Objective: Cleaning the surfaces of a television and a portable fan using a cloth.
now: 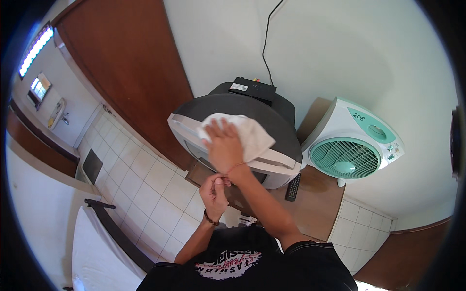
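Observation:
My right hand (224,147) lies spread over a white cloth (255,140), pressing it onto the front top edge of a CRT television (287,127) with a dark grey top and silver front. A thin red string bracelet (237,166) circles that wrist. My left hand (214,192), wearing a dark beaded bracelet (211,218), is raised in front of the screen. Its fingers are bent close beside my right wrist; whether they pinch anything is hidden. A black set-top box (253,90) rests on the back of the television.
The television stands on a brown wooden table (316,207). To its right are a black remote control (293,187) and a white and green box fan (346,158). A black cable (264,47) runs up the wall. A brown door (127,65) is at left, beside a tiled floor (160,196).

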### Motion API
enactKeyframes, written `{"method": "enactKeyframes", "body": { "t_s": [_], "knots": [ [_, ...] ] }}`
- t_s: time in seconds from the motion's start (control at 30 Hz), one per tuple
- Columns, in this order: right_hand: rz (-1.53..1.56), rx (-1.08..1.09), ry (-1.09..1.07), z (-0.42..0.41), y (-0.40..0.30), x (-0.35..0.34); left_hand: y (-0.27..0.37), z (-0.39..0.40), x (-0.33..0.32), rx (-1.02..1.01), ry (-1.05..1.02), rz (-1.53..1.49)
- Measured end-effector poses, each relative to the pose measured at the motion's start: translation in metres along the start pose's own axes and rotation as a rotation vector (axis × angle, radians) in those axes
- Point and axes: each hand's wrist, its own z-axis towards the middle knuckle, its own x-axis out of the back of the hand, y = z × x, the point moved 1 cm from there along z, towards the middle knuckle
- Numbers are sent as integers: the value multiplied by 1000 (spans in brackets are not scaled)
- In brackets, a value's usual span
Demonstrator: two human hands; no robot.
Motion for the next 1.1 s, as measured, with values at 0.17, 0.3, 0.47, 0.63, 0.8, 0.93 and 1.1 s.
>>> {"method": "enactKeyframes", "body": {
  "t_s": [0.17,0.3,0.47,0.63,0.8,0.93,1.1],
  "knots": [
    [133,102,-86,-17,3,15,-1,4,0,-96,-44,-115],
    [-57,-89,1,-55,33,63,-10,14,5,-72,-139,-115],
    [-198,-304,57,-30,34,49,-13,54,36,-54,-174,-157],
    [-299,-286,59,36,-10,-37,-10,101,87,-134,-137,-43],
    [-224,-66,2,96,-75,-109,-22,133,136,-171,-11,107],
    [-175,74,-46,98,-88,-111,-34,157,154,-211,-11,146],
    [-123,42,-24,51,-77,-64,-41,172,143,-245,-113,93]
  ]
}}
